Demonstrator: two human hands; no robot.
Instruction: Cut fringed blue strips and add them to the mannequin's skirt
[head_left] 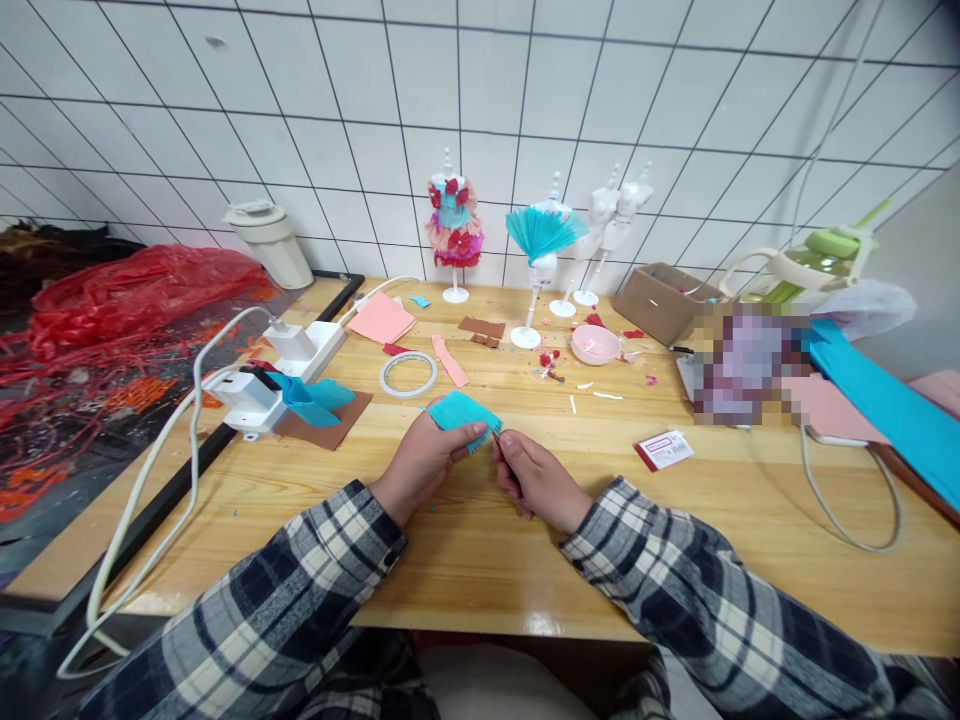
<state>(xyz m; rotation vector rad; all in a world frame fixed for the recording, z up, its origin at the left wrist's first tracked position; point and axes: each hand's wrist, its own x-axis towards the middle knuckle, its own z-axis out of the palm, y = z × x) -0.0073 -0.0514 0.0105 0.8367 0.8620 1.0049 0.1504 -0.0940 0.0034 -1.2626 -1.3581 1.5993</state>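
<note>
My left hand (pixel 431 450) pinches a folded piece of turquoise crepe paper (pixel 461 412) between thumb and fingers, above the middle of the table. Small notches run along the paper's lower right edge. Close on the right, my right hand (pixel 534 470) is closed around a slim dark tool (pixel 511 474) that looks like small scissors, mostly covered by the fingers. Its tip meets the paper's right corner. Beyond the hands stand a mannequin (pixel 455 225) in a ruffled paper dress and another mannequin (pixel 534 290) with a pleated turquoise paper fan (pixel 541 235) at its top.
A tape roll (pixel 384 375), pink paper (pixel 382 317) and a pink bowl (pixel 595 345) with scraps lie ahead. Left are a power strip (pixel 321 350) with cables and a white cup (pixel 271 243). Right are a card (pixel 664 450), a cardboard box (pixel 660 303) and long blue paper (pixel 885 400).
</note>
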